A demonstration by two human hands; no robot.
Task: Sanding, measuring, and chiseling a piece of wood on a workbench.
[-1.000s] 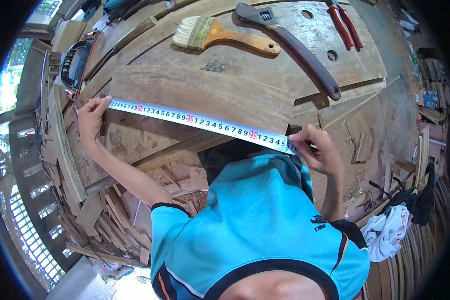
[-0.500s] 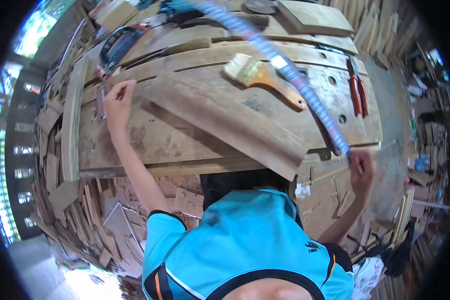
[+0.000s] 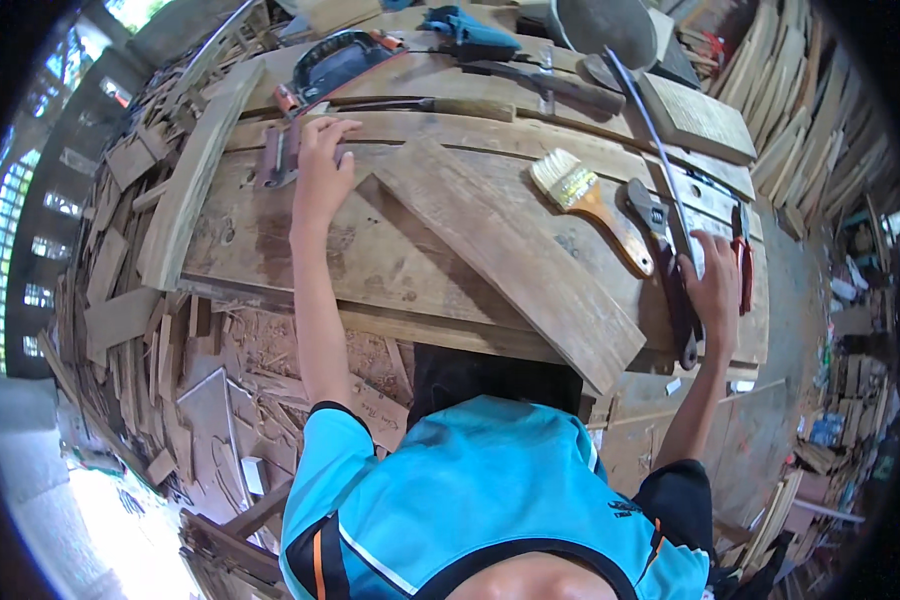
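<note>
My right hand [image 3: 713, 285] is closed around the near end of a long thin strip [image 3: 660, 145], seen almost edge-on and pale blue. The strip stretches away over the workbench. Beside that hand lie an adjustable wrench [image 3: 677, 290] and red-handled pliers [image 3: 743, 262]. My left hand [image 3: 325, 155] is open, its fingers partly spread, just right of a reddish-brown block [image 3: 279, 156] at the bench's left side; it holds nothing I can see. A wooden board [image 3: 515, 260] lies diagonally between my hands, its near end reaching past the bench's front edge.
A flat paintbrush [image 3: 595, 212] lies right of the board. Toward the back are a hand saw [image 3: 338, 68], a wood-handled tool [image 3: 460, 108], a blue tool [image 3: 470, 33], a thick wooden block [image 3: 697, 117] and a grey bucket [image 3: 605, 25]. Wood scraps [image 3: 130, 250] pile up at left.
The strip has turned from showing its marked blue-and-white face to nearly edge-on. My left hand has moved forward and its fingers have spread. The wrench, earlier mostly covered by the strip, now shows.
</note>
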